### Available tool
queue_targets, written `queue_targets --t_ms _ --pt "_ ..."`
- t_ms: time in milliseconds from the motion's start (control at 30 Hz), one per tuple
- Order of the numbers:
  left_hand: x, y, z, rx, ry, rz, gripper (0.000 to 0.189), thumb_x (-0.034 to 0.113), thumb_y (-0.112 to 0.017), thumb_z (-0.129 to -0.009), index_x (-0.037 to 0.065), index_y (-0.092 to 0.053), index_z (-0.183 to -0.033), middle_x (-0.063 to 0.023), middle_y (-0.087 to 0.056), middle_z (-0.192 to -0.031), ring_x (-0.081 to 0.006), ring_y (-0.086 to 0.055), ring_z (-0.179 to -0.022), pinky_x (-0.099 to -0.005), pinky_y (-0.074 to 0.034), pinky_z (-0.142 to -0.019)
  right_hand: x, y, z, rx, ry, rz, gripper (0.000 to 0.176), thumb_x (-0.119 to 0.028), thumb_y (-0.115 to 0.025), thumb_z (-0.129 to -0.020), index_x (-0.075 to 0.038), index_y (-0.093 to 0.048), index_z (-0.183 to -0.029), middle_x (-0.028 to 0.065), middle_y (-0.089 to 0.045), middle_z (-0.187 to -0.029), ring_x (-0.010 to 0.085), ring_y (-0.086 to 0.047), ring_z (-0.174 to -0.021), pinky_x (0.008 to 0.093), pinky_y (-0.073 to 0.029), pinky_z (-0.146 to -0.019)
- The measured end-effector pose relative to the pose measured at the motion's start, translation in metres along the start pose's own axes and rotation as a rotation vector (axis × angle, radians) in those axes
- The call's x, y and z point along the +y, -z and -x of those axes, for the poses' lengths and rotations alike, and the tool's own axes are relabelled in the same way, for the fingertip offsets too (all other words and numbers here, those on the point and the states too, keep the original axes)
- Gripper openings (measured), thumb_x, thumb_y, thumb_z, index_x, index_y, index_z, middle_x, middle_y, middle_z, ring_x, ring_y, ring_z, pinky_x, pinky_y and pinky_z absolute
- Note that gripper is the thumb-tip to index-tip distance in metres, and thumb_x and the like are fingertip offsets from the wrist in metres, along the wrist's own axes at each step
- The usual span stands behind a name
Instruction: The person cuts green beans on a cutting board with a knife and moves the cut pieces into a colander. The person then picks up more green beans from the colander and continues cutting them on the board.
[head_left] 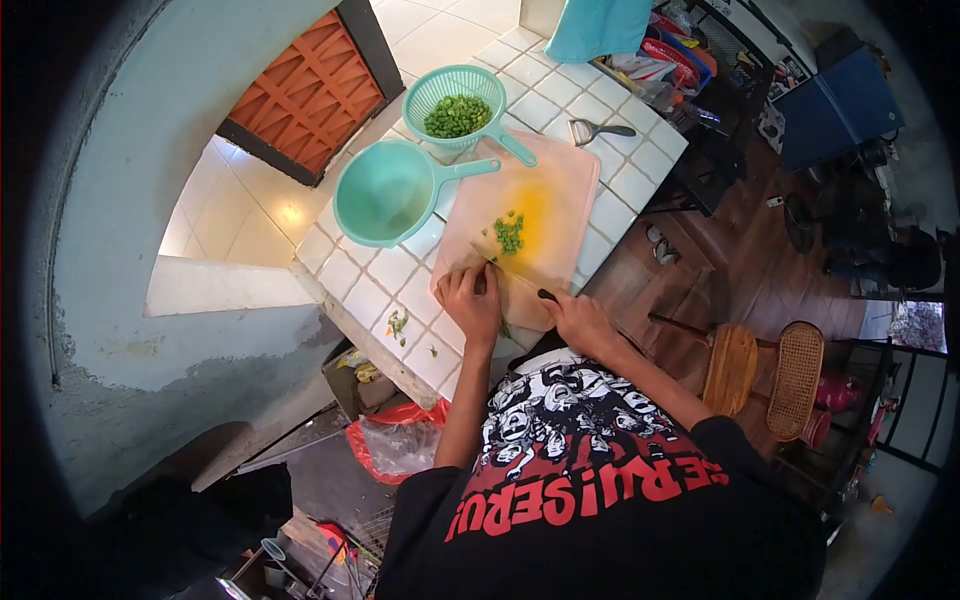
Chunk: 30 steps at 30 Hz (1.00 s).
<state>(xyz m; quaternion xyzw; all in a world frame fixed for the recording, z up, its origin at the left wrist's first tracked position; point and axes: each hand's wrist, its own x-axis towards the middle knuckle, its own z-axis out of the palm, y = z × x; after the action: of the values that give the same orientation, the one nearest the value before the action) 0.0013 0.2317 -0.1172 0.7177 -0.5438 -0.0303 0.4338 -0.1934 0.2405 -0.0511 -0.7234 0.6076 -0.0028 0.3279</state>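
The fingers of the right hand (580, 322) are closed around the black handle of a knife (514, 275), whose blade slants forward and leftward from them, its tip reaching just beyond the left fingertips. The fingers of the left hand (468, 290) are curled downward over the near left part of a pale pink cutting board (570, 165), just beside the blade; a bit of green shows at their tips, but whether they grip it I cannot tell, as the hand hides most of that spot. Just ahead of the left fingers and the blade lie the chopped green pieces (508, 232) in a small loose heap on the board, with a yellow-orange patch (536, 205) beside and beyond them. Farther ahead and to the left of both hands' fingers, a turquoise bowl (385, 195) with a long handle sits near a mint-green colander (420, 98), which holds a mound of cut greens (457, 117). Well ahead of the right fingers, past the board's far right corner, a peeler (612, 130) lies on the tiled surface (370, 285). Left of the left fingers, and nearer the body, a few green scraps (397, 327) are scattered on the tiles.
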Motion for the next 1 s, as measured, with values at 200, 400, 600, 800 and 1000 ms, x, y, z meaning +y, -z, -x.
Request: queue_targets --t_ms 200,400,600,800,1000 --pt "0.001 -0.001 0.0 -0.031 0.065 -0.021 0.013 0.015 -0.079 -0.083 0.006 -0.078 -0.092 -0.006 -0.07 -0.086 -0.0245 -0.061 -0.09 -0.0389 -0.04 -0.093 0.017 0.004 0.015 0.016 -0.053 -0.132 0.044 -0.046 -0.046 -0.105 -0.007 -0.067 -0.107 0.0301 -0.069 -0.089 0.0512 -0.066 -0.09 0.0616 -0.05 -0.079" --pt "0.001 0.001 0.001 0.001 -0.016 0.018 0.012 0.014 -0.08 -0.08 0.007 -0.078 -0.09 -0.0055 -0.07 -0.086 -0.0254 -0.061 -0.091 -0.0412 -0.041 -0.093 0.005 0.003 -0.001 0.005 -0.001 -0.155 0.044 -0.045 -0.046 -0.105 -0.006 -0.067 -0.1 0.0301 -0.069 -0.088 0.0515 -0.066 -0.088 0.0613 -0.051 -0.077" --pt "0.0 0.002 0.001 -0.029 -0.016 0.039 0.014 0.012 -0.079 -0.08 0.008 -0.079 -0.093 -0.0052 -0.07 -0.088 -0.0247 -0.06 -0.093 -0.0408 -0.041 -0.093 0.002 -0.004 -0.014 -0.046 0.014 -0.043 0.043 -0.045 -0.046 -0.105 -0.007 -0.066 -0.103 0.0283 -0.071 -0.09 0.0496 -0.068 -0.089 0.0605 -0.053 -0.078" --pt "0.001 0.002 0.0 -0.018 0.089 -0.006 0.013 0.012 -0.079 -0.082 0.007 -0.078 -0.094 -0.0059 -0.07 -0.087 -0.025 -0.06 -0.092 -0.0398 -0.04 -0.093 0.008 0.017 0.007 -0.088 -0.054 -0.03 0.046 -0.046 -0.045 -0.106 -0.006 -0.066 -0.109 0.0305 -0.07 -0.093 0.0508 -0.067 -0.093 0.0604 -0.052 -0.083" --pt "0.002 0.001 -0.002 -0.02 0.073 -0.02 0.01 0.014 -0.078 -0.083 0.006 -0.078 -0.09 -0.0045 -0.07 -0.085 -0.0243 -0.061 -0.089 -0.0384 -0.04 -0.092 0.019 0.008 0.009 -0.029 -0.05 -0.154 0.046 -0.047 -0.047 -0.104 -0.005 -0.068 -0.103 0.031 -0.07 -0.093 0.0521 -0.066 -0.092 0.0607 -0.051 -0.083"
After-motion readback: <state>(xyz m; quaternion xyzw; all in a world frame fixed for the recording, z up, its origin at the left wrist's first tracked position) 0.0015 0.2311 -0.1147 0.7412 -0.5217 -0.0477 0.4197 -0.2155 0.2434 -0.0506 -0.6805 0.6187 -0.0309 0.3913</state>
